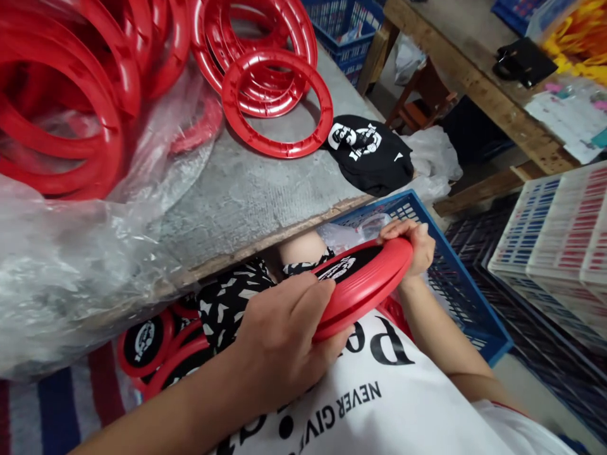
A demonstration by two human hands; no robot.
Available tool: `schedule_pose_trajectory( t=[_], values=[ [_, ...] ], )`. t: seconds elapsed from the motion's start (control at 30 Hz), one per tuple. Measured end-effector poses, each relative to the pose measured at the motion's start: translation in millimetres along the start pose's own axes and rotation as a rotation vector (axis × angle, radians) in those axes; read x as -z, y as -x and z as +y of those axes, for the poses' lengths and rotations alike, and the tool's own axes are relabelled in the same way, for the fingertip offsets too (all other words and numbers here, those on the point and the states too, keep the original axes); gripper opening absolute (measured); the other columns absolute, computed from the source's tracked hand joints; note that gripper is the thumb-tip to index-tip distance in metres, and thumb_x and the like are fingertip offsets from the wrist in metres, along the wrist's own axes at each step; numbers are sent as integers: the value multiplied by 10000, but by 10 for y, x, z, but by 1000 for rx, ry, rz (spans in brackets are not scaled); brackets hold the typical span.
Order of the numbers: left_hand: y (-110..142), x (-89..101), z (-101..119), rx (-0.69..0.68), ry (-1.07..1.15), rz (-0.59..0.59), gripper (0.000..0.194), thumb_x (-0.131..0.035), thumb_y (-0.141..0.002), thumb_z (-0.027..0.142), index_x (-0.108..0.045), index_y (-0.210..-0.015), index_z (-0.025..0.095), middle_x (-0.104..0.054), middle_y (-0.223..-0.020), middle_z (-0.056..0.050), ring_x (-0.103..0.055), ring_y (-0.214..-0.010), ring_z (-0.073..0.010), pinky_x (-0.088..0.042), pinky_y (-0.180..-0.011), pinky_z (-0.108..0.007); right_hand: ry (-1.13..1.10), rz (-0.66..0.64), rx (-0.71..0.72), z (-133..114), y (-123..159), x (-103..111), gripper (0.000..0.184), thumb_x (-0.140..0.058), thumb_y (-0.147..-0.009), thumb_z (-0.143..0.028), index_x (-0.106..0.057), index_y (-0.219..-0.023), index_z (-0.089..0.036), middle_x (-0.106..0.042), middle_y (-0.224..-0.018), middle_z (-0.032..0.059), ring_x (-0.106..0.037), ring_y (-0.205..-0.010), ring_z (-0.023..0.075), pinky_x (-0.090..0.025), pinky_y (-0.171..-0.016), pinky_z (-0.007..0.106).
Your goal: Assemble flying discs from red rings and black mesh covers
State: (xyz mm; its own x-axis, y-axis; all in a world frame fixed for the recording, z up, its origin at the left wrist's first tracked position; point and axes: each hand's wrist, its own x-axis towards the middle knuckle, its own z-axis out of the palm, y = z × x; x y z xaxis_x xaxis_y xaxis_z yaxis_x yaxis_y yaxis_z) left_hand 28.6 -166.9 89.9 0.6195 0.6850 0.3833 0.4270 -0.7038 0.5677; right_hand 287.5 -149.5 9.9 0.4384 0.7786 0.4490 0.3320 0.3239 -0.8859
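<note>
I hold a red flying disc point(367, 287) with a black centre and white print, tilted above my lap. My left hand point(284, 328) grips its near left edge, thumb over the top face and fingers beneath. On the far right edge, my right hand point(415, 246) is closed round the rim. Past the disc, a loose red ring point(325, 117) leans on other stacked rings on the grey table. Beside it, black printed fabric pieces point(374, 164) lie at the table's edge.
A plastic bag point(61, 234) with many red rings covers the table's left side. Below the table lie several discs point(145, 341) with black centres. A blue crate point(469, 309) stands at my right, near white crates point(545, 227). Another wooden table point(455, 57) is at the back right.
</note>
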Motion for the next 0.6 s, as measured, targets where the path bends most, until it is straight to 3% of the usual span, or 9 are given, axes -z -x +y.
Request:
schedule_pose_trajectory(
  t=[0.2, 0.37, 0.6],
  values=[
    [1, -65, 66, -54, -76, -16, 250, -602, -882, 259, -561, -1119, 192, -708, -902, -57, -692, -820, -219, -584, -711, -343, 35, -43, 6, 17, 106, 139, 546, -302, -982, -630, -547, -678, -247, -575, -580, 27, -558, -514, 193, -459, -536, 376],
    [-16, -100, 85, -80, -63, -31, 313, -611, -874, 255, -567, -1182, 217, -724, -950, -62, -711, -856, -231, -604, -729, -355, 120, -75, -18, 13, 128, 211, 587, -245, -959, -700, -508, -682, -254, -554, -582, 27, -555, -521, 198, -469, -556, 387],
    [-48, -126, 145, -109, -49, -53, 349, -631, -857, 237, -578, -1200, 208, -729, -948, -77, -711, -834, -248, -607, -674, -381, -40, -11, -65, 37, 181, 268, 503, -392, -945, -609, -585, -667, -236, -618, -622, 48, -579, -558, 205, -460, -588, 389]
  ],
)
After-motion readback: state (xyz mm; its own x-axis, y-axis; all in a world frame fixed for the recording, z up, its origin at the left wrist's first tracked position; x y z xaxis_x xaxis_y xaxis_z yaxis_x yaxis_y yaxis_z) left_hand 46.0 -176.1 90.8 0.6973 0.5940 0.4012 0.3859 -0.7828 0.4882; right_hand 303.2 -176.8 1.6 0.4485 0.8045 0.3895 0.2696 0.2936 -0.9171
